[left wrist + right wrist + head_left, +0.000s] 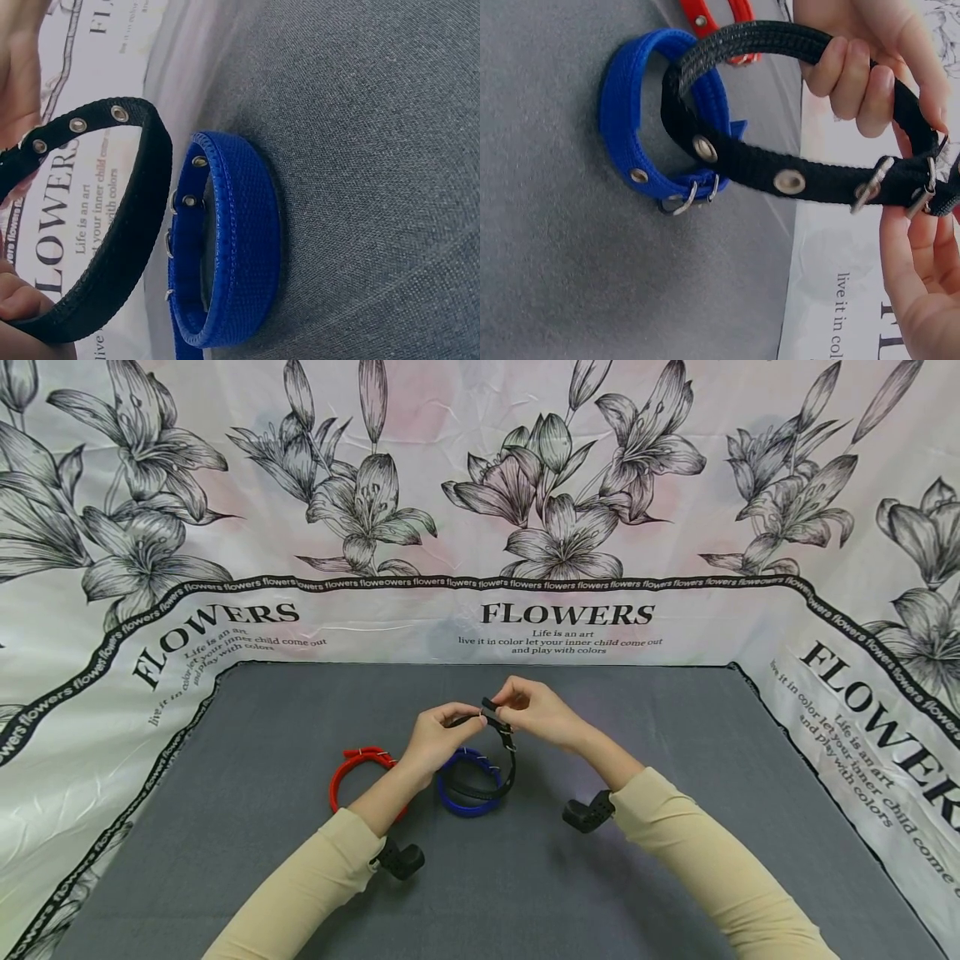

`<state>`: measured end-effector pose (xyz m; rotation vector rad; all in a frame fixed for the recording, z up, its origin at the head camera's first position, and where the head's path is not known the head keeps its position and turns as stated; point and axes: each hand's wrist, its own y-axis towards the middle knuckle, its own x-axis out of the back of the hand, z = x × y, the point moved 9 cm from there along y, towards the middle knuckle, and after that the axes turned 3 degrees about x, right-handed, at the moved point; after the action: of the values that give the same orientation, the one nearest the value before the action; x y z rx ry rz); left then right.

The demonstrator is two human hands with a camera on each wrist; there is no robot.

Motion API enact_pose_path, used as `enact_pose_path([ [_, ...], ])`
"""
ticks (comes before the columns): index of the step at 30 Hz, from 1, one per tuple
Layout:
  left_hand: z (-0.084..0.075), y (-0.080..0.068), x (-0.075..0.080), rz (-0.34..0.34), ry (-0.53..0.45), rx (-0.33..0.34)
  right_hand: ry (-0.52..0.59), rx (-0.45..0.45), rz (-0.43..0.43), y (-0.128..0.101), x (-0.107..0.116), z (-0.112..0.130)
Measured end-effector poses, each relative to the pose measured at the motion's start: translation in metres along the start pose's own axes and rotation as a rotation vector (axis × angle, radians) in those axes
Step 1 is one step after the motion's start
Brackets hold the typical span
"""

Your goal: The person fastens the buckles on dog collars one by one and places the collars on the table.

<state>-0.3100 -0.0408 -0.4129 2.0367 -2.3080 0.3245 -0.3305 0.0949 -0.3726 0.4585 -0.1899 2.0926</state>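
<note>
A black collar [787, 180] with metal eyelets is held up in a loop above the grey cloth. My left hand [441, 737] grips its strap, fingers curled round it near the buckle [922, 187]. On the other side of the buckle, my right hand [546, 717] pinches the strap's end between thumb and fingers. The strap runs through the buckle. Below and behind the loop, a blue collar [251, 240] stands on its edge, buckled into a ring. A red collar [345, 770] lies left of it, partly hidden by my left forearm.
Grey cloth [480, 893] covers the table. A white flower-printed sheet [405, 618] with lettering rises behind and at both sides. Black wrist cameras [588, 812] sit under the cuffs of both cream sleeves.
</note>
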Motion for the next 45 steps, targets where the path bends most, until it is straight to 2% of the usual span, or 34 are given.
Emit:
enact_pose_path([
  [6, 0.005, 0.002, -0.001, 0.016, -0.025, 0.048, -0.016, -0.012, 0.055, -0.001, -0.002, 0.0],
  [13, 0.006, 0.001, -0.001, 0.035, -0.027, 0.061, -0.077, 0.011, 0.107, -0.003, -0.002, 0.003],
  [21, 0.006, 0.003, -0.003, 0.046, -0.022, 0.064, -0.148, -0.017, 0.155, -0.006, -0.005, 0.001],
  [29, 0.007, 0.003, -0.001, 0.032, 0.01, 0.094, -0.085, -0.019, 0.168, -0.009, -0.011, -0.004],
  [36, 0.005, 0.002, 0.004, -0.002, 0.014, 0.111, 0.027, -0.03, 0.125, -0.008, -0.01, -0.008],
  [41, 0.007, 0.002, 0.007, -0.043, 0.0, 0.126, 0.073, -0.027, 0.149, -0.009, -0.012, -0.01],
  [45, 0.007, 0.001, 0.006, -0.049, -0.01, 0.127, 0.083, -0.031, 0.155, -0.009, -0.013, -0.011],
])
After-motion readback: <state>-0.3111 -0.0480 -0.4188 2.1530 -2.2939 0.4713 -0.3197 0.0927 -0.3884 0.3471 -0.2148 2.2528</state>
